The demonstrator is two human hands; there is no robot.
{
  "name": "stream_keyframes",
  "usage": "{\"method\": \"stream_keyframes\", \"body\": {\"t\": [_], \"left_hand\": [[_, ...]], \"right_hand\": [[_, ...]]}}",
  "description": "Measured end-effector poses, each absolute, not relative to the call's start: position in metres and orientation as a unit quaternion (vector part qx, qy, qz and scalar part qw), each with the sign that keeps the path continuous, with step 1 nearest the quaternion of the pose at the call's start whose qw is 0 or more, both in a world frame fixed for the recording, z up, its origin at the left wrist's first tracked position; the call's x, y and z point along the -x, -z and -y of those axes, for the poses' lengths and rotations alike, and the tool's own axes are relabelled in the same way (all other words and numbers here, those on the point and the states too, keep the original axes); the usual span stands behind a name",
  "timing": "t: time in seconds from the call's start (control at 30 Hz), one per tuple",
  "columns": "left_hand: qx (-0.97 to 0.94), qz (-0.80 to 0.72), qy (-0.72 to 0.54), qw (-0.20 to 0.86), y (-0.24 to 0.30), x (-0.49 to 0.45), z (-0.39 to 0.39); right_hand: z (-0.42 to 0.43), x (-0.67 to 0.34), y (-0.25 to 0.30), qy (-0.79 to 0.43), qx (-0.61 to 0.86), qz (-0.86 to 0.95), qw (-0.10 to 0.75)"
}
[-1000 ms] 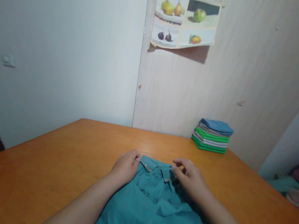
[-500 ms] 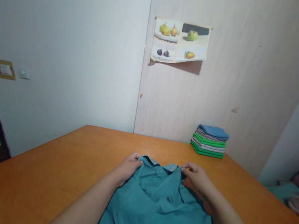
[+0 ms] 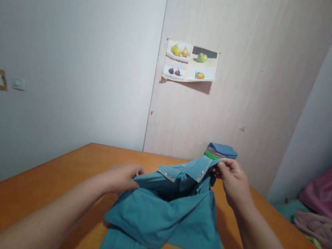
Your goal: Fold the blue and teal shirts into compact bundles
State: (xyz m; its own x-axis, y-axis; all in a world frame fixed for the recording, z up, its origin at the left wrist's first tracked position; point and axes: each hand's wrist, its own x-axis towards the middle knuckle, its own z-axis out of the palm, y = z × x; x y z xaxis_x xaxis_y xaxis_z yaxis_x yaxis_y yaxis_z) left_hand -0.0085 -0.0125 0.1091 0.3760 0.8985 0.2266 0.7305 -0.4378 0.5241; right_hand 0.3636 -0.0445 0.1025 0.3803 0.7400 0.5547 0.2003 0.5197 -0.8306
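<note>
A teal collared shirt [image 3: 154,216] lies partly on the orange-brown table, its upper part lifted and its neck opening gaping. My left hand [image 3: 124,179] pinches the cloth at the shirt's left side, low over the table. Higher up, my right hand [image 3: 233,181] grips the shirt between thumb and fingers just right of the collar [image 3: 198,171]. The cloth sags between both hands, and its lower edges spread toward me on the tabletop.
Folded clothes [image 3: 222,149] are stacked at the table's back right, partly hidden by the shirt and my right hand. The table [image 3: 39,190] reaches back to a wall with a fruit picture [image 3: 190,63]. Pink fabric [image 3: 326,196] lies at the far right.
Both hands have moved apart, the right one rising with the collar side. The shirt has come up off the table in part, its neck now opened. The view has shifted slightly.
</note>
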Motion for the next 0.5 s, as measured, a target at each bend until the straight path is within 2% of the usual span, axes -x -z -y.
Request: {"method": "stream_keyframes", "body": {"t": [0.07,0.13,0.2,0.3,0.37,0.4,0.5], "left_hand": [[-0.776,-0.547,-0.298,0.100,-0.115,0.022,0.009],[-0.748,-0.569,-0.331,0.084,-0.119,0.034,0.005],[-0.713,-0.561,-0.406,0.109,-0.124,0.041,0.006],[-0.614,-0.486,-0.586,0.208,-0.133,0.042,0.015],[-0.576,-0.448,-0.645,0.226,-0.144,0.039,0.027],[-0.580,-0.449,-0.651,0.197,-0.150,0.038,0.035],[-0.616,-0.487,-0.619,0.012,-0.174,0.040,0.068]], "right_hand": [[0.052,-0.366,-0.111,-0.158,0.450,0.516,0.712],[0.056,-0.367,-0.115,-0.134,0.452,0.507,0.721],[0.060,-0.366,-0.117,-0.123,0.452,0.504,0.725],[0.069,-0.359,-0.124,-0.112,0.438,0.492,0.744],[0.080,-0.353,-0.135,-0.108,0.422,0.476,0.764],[0.087,-0.350,-0.142,-0.103,0.418,0.468,0.772],[0.110,-0.346,-0.165,-0.085,0.425,0.444,0.785]]}}
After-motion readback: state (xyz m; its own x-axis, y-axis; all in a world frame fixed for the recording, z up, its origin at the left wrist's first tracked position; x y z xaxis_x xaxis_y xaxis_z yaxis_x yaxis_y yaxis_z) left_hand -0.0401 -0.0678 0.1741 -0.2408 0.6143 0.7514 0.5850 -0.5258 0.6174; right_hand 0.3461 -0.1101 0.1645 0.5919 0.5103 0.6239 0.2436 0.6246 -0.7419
